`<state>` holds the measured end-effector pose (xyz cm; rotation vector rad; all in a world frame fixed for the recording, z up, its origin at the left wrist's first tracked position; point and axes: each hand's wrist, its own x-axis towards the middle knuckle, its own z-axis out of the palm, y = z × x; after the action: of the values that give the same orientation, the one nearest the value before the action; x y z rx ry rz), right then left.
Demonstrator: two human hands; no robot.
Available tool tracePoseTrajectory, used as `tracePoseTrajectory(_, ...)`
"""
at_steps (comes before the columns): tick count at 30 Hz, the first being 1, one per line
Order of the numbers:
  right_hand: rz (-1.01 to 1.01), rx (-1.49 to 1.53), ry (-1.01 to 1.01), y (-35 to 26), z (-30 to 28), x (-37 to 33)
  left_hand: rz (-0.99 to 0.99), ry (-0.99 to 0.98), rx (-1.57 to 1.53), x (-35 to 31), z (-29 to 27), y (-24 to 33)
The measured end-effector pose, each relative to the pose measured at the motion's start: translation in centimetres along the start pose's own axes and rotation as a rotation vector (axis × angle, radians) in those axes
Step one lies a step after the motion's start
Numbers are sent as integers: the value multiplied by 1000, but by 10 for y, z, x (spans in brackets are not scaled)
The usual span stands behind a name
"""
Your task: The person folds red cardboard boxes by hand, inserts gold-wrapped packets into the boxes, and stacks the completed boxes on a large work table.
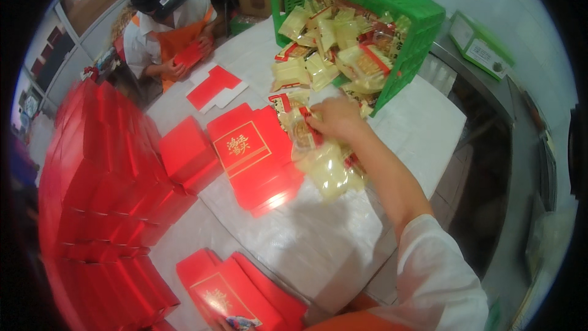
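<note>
My right hand [340,116] reaches to the mouth of a green crate, with fingers closed on a clear-windowed snack packet [303,132] in gold and red. Below my wrist is a pale yellow packet [334,171], blurred; whether it is also held I cannot tell. Next to these packets lies a flattened red carton [245,153] with gold lettering. At the lower edge, only a few fingers of my left hand [222,325] show, gripping the near edge of a red gift box [223,294] whose flaps stand up. A small blue and white patch shows beside those fingers.
The green crate [413,55] lies on its side, spilling many yellow packets [331,37] onto the white-covered table [300,233]. Red boxes are stacked high [104,171] at left, with a single box [190,153] beside them. Across the table a co-worker [171,37] handles a red carton.
</note>
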<state>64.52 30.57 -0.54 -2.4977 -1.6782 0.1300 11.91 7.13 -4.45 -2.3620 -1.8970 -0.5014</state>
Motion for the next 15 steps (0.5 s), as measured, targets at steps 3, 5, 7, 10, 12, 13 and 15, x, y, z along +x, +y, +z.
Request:
tracePoseTrajectory(3, -31, 7, 31, 1, 5, -40, -48, -100, 28, -5, -7, 0)
tracePoseTrajectory(5, -12, 25, -6, -13, -8, -71, -106, -222, 32, -7, -19, -7)
tracePoseTrajectory(7, -19, 52, 21, -19, -11, -99, -110, -237, 31, -5, -26, -8)
tracePoseTrajectory(10, -44, 80, 53, -22, -5, -132, -94, -197, 58, -11, -22, -11)
tracePoseTrajectory(12, -69, 101, 128, -24, -6, -154, -81, -186, 77, -8, -22, -8)
tracePoseTrajectory(13, -100, 93, 170, -24, -2, -163, -83, -182, 61, -8, -20, -10)
tracePoseTrajectory(15, -171, 82, 257, -26, 5, -178, -113, -183, 48, -12, -20, -11)
